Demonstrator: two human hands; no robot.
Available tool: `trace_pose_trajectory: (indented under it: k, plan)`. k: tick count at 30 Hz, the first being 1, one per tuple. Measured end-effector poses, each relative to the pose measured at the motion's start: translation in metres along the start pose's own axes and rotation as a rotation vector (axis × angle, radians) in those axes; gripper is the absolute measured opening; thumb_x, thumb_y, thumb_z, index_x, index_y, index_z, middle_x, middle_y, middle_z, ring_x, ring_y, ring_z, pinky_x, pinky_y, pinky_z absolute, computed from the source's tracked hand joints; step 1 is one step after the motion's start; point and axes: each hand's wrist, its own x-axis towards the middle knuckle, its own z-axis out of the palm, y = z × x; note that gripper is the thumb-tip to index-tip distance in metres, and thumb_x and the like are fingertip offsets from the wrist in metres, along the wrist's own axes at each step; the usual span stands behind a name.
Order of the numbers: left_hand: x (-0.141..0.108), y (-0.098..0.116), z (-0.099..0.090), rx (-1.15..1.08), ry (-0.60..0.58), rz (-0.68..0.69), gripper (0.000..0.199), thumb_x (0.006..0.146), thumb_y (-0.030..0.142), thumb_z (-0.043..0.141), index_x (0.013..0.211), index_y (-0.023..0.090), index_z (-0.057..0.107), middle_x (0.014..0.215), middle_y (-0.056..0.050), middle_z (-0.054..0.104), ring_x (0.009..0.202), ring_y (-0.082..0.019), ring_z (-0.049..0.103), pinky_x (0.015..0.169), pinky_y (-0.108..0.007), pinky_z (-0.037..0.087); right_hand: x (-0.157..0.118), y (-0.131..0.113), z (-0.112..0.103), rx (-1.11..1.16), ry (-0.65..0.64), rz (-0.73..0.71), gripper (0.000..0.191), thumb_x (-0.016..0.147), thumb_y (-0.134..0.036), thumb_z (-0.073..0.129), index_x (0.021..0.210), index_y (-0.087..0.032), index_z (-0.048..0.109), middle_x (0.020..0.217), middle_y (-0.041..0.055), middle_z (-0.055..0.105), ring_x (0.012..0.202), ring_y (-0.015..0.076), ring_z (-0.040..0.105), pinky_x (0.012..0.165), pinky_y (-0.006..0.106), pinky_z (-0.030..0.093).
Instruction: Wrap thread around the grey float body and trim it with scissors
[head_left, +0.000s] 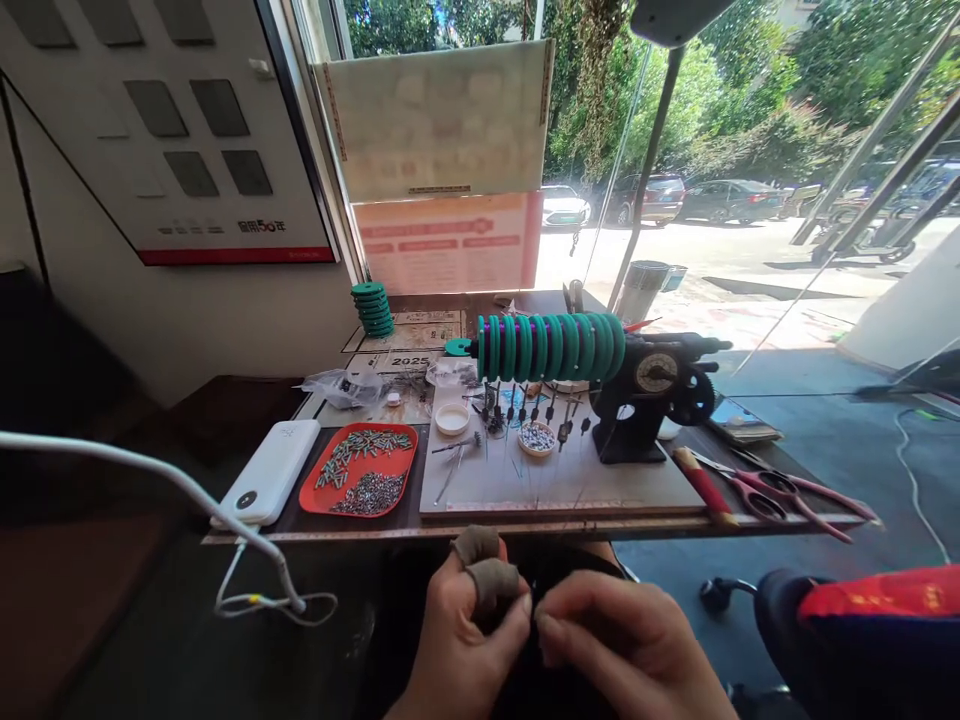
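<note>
My left hand (pixel 476 620) is at the bottom centre, in front of the table edge, with grey-brown covers wrapped round two of its fingers. Its thumb and finger are pinched together. Close beside it, my right hand (pixel 622 640) also pinches thumb against finger, the fingertips nearly meeting those of the left. Whatever lies between them is too small and dark to make out. Beyond the hands is a pale board (pixel 630 490). A black hand-cranked machine (pixel 637 440) stands on it, its spindle loaded with green rings (pixel 551 348). Small weighted threads hang below the rings.
An orange-red tray (pixel 307 495) holds small metal pieces. Nearby are a bead dish (pixel 537 452), a white lid (pixel 452 420) and a white power bank (pixel 274 470). Red-handled scissors (pixel 795 490) lie right. A white cable (pixel 180 490) crosses the left; stacked green spools (pixel 373 310) stand behind.
</note>
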Motion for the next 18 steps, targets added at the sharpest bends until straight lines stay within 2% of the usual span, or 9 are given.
trace_pose_trajectory:
  k: [3,6,7,9,11,12,13,16,18]
  plan:
    - [-0.002,0.0,0.002,-0.179,0.018,-0.089,0.015,0.071,0.028,0.061,0.065,0.014,0.061,0.083,-0.007,0.05,0.078,-0.017,0.049,0.068,-0.025,0.041,0.004,-0.017,-0.004,-0.025,0.059,-0.101,0.041,0.056,-0.049,0.062,0.07,-0.01,0.064,0.061,0.0016,0.059,0.05,-0.0053,0.046,0.05,0.003,0.038]
    - [-0.006,-0.003,0.004,-0.354,0.003,-0.172,0.014,0.069,0.028,0.063,0.068,0.014,0.063,0.086,-0.007,0.052,0.081,-0.018,0.049,0.073,-0.027,0.039,0.002,-0.019,-0.014,-0.08,0.094,-0.192,0.045,0.058,-0.051,0.06,0.082,-0.014,0.065,0.085,0.0031,0.063,0.051,-0.0058,0.048,0.051,0.005,0.043]
    - [-0.007,-0.005,0.005,-0.41,-0.007,-0.188,0.013,0.067,0.027,0.064,0.069,0.015,0.064,0.087,-0.007,0.052,0.082,-0.018,0.049,0.075,-0.027,0.039,0.0,-0.015,-0.019,-0.069,0.131,-0.22,0.047,0.06,-0.053,0.057,0.088,-0.016,0.063,0.087,0.0035,0.063,0.052,-0.0049,0.049,0.053,0.005,0.044]
    - [-0.009,-0.009,0.008,-0.515,-0.012,-0.202,0.011,0.063,0.025,0.066,0.069,0.016,0.066,0.087,-0.006,0.054,0.086,-0.018,0.049,0.077,-0.026,0.038,-0.004,-0.001,-0.03,-0.019,0.289,-0.258,0.051,0.065,-0.056,0.048,0.095,-0.016,0.06,0.075,0.0032,0.062,0.054,-0.0028,0.051,0.055,0.007,0.046]
    - [-0.01,-0.013,0.011,-0.598,-0.008,-0.207,0.01,0.061,0.023,0.067,0.069,0.017,0.067,0.085,-0.005,0.055,0.089,-0.019,0.049,0.078,-0.025,0.037,-0.006,0.019,-0.039,-0.035,0.449,-0.253,0.048,0.066,-0.053,0.048,0.092,-0.015,0.06,0.064,0.0024,0.059,0.056,-0.0019,0.052,0.056,0.005,0.046]
    - [-0.01,-0.014,0.013,-0.631,-0.005,-0.213,0.009,0.06,0.022,0.068,0.068,0.017,0.067,0.085,-0.005,0.056,0.088,-0.018,0.05,0.078,-0.025,0.038,-0.005,0.03,-0.041,-0.085,0.467,-0.243,0.044,0.064,-0.05,0.054,0.088,-0.014,0.062,0.066,0.0027,0.06,0.059,-0.0018,0.053,0.057,0.004,0.046]
    - [-0.01,-0.015,0.015,-0.659,-0.006,-0.22,0.009,0.061,0.022,0.068,0.068,0.018,0.068,0.086,-0.005,0.056,0.086,-0.017,0.05,0.077,-0.024,0.038,-0.003,0.042,-0.041,-0.144,0.437,-0.24,0.041,0.06,-0.047,0.059,0.084,-0.014,0.063,0.071,0.0032,0.061,0.062,-0.0014,0.055,0.059,0.003,0.047]
    - [-0.01,-0.017,0.019,-0.73,-0.019,-0.227,0.008,0.061,0.021,0.07,0.068,0.019,0.068,0.088,-0.003,0.056,0.08,-0.014,0.051,0.074,-0.022,0.039,0.001,0.067,-0.029,-0.269,0.222,-0.336,0.033,0.05,-0.036,0.071,0.076,-0.015,0.068,0.079,0.004,0.064,0.068,0.0001,0.059,0.061,0.002,0.049]
    - [-0.011,-0.018,0.021,-0.742,-0.029,-0.204,0.009,0.061,0.022,0.07,0.069,0.019,0.069,0.084,-0.003,0.056,0.08,-0.014,0.051,0.075,-0.022,0.039,-0.001,0.072,-0.016,-0.252,0.22,-0.44,0.027,0.049,-0.032,0.072,0.072,-0.017,0.069,0.073,0.0031,0.063,0.064,-0.001,0.058,0.058,0.001,0.047]
